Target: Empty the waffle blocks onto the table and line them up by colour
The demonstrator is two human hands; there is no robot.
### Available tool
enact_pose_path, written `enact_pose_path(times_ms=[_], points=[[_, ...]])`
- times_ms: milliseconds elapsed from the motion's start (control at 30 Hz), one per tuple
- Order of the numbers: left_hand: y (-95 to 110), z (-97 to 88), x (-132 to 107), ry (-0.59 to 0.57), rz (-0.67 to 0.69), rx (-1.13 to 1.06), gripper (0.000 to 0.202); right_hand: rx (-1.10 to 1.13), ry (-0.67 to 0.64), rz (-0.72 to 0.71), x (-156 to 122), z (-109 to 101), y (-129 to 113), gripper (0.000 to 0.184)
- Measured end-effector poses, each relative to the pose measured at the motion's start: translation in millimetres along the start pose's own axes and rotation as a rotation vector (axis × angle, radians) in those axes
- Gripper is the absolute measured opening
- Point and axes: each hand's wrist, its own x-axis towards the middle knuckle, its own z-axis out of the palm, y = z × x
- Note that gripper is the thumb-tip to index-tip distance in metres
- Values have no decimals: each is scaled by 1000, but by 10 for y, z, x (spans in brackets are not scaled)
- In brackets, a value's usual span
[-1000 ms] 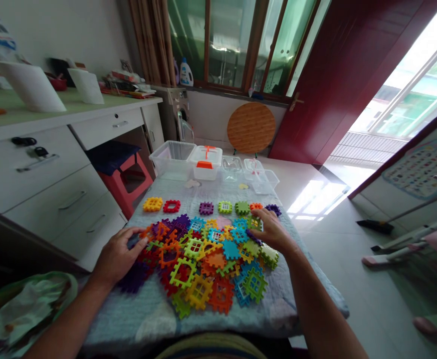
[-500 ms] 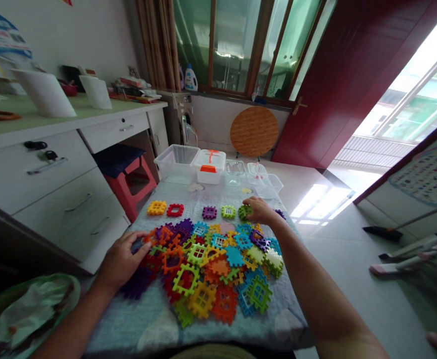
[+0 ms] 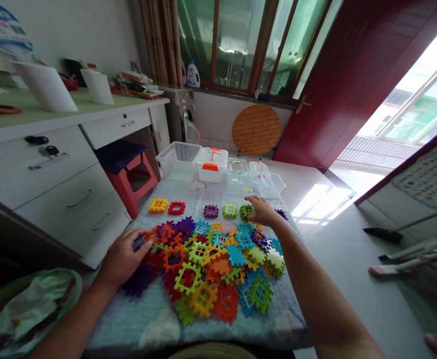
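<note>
Across the quilt-covered table (image 3: 139, 319), a heap of colourful plastic interlocking tiles (image 3: 211, 264) spreads out, with a row of single tiles (image 3: 211, 211) beyond it. The left hand (image 3: 123, 259) rests on the heap's left edge, fingers loosely spread and open. The right hand (image 3: 261, 210) touches a green tile (image 3: 246, 211) at the far edge of the heap; whether its fingers grip the tile cannot be told.

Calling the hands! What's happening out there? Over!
Left hand on edge of plastic block pile. Right hand on green block. Nothing blocking.
</note>
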Motion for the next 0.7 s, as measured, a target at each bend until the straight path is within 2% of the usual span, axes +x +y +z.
enact_pose_path(times_ms=[100,200,267,433,567,700], points=[[15,-2,1,1,10,10,36,104,79,-89,-265,-104,-101,65],[43,-16,1,6,25,18,36,204,-15,-248,-572,-155,-247,53],[58,-25,0,13,35,26,35,222,-83,-288,-722,-139,-342,50],[66,-31,-2,11,40,50,35,168,-146,-255,-815,-23,-450,47],[64,-25,-5,4,36,56,34,176,-91,-225,-836,-2,-470,51],[69,-21,-8,12,43,61,34,289,-61,-254,-959,-19,-594,55]])
